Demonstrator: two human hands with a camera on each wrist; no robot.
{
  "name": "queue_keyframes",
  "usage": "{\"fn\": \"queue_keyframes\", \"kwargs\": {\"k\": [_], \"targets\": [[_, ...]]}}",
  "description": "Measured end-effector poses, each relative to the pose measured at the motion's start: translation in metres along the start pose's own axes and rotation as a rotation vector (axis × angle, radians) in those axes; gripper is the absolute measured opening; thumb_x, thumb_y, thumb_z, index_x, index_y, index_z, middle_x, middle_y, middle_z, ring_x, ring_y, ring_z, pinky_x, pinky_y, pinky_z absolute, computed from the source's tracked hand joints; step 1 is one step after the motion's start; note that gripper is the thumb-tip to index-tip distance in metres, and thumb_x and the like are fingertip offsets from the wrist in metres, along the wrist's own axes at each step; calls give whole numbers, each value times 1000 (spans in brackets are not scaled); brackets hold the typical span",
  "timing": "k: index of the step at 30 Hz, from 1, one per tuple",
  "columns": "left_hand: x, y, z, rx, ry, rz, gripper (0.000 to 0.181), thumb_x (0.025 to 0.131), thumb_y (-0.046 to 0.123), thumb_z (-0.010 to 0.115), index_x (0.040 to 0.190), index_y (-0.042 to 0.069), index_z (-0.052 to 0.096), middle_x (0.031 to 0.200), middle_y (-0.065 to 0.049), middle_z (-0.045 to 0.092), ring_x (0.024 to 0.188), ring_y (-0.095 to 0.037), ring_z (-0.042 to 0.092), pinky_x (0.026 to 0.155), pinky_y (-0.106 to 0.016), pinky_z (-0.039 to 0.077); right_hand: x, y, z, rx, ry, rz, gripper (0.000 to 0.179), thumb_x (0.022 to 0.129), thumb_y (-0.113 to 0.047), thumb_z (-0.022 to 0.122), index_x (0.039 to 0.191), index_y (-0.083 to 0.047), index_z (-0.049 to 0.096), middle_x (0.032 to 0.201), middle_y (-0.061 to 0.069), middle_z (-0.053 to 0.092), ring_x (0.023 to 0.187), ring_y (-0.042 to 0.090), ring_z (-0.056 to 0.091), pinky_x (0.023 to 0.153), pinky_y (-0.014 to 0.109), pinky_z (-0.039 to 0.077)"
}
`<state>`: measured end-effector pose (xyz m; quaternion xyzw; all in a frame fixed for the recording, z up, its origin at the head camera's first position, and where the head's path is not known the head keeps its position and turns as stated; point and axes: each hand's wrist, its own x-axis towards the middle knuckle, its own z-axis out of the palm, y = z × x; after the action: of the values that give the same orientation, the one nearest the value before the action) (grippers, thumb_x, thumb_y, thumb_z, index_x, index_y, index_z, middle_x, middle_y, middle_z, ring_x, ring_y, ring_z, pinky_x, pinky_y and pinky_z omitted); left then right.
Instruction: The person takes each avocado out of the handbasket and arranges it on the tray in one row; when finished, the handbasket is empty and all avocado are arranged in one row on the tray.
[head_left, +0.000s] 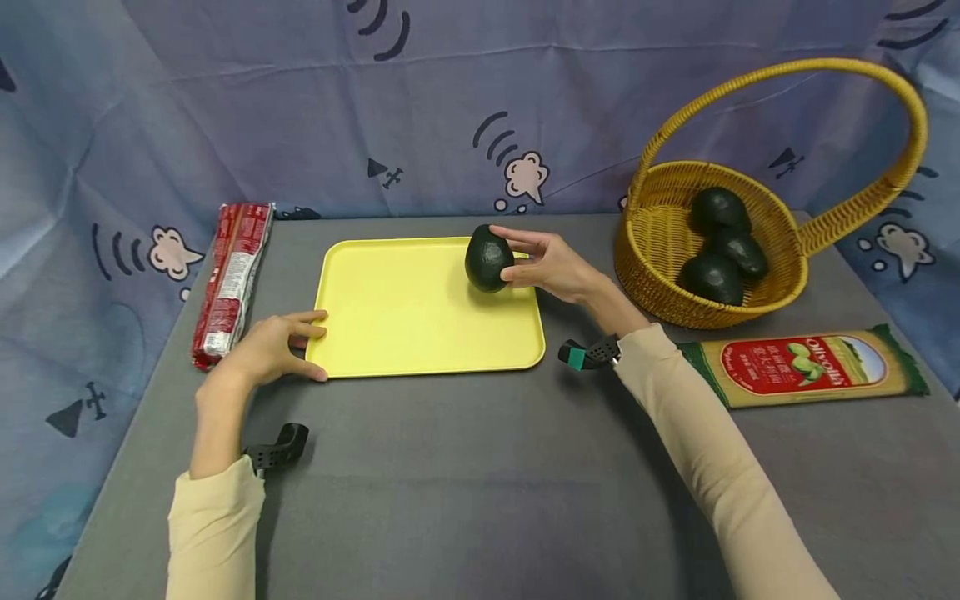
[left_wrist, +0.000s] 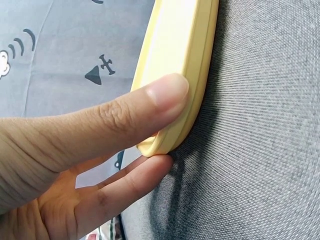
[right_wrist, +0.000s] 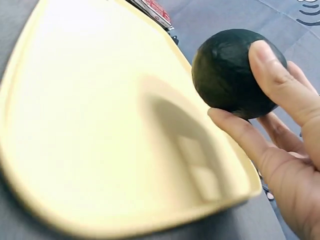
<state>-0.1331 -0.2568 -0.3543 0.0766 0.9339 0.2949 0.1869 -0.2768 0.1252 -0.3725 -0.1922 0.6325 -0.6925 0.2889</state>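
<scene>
A dark green avocado (head_left: 486, 260) is held by my right hand (head_left: 551, 265), thumb on one side and fingers on the other. It hangs over the right end of a shallow yellow tray (head_left: 405, 308), and its shadow falls on the tray in the right wrist view. At the tray's near left corner, my left hand (head_left: 273, 346) grips the rim between thumb and fingers. The left wrist view shows the thumb (left_wrist: 167, 95) against the tray's side, with a fingertip right at the corner.
A yellow wicker basket (head_left: 637, 262) with a tall handle stands at the back right, several avocados (head_left: 712, 279) inside. In front of it lies a pasta packet (head_left: 810, 367). A red packet (head_left: 232, 279) lies left of the tray. A patterned blue cloth (head_left: 300, 108) hangs behind the grey table (head_left: 420, 492).
</scene>
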Motion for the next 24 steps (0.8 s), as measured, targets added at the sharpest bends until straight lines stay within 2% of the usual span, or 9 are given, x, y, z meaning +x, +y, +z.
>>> {"fn": "queue_keyframes", "kwargs": {"k": [7,12,18,24], "targets": [[0,1,1,15,12,13,72,72,18,85,128,-13,53,148,-21,37,129,-43,40,105,-57,31,21,6,16,41,-2,36,69,86,17,58,147,-9,39,144,22,41,102,22,64,86,44,52],[-1,4,1,27,26,16,70,72,16,85,127,-14,54,147,-22,38,127,-42,44,104,-56,32,36,9,28,56,-9,75,69,87,16,58,147,-12,39,146,19,39,105,25,61,85,43,53],[-2,7,1,46,37,28,67,72,13,84,126,-15,54,145,-24,40,120,-42,51,103,-55,35,52,13,41,49,-18,110,67,87,12,60,147,-13,41,147,16,37,119,31,53,84,40,54],[-1,9,1,51,43,26,68,71,13,85,125,-15,55,144,-25,40,117,-42,54,101,-55,36,67,19,56,63,-11,112,65,87,11,61,145,-13,44,148,13,38,131,28,44,87,43,53]]}}
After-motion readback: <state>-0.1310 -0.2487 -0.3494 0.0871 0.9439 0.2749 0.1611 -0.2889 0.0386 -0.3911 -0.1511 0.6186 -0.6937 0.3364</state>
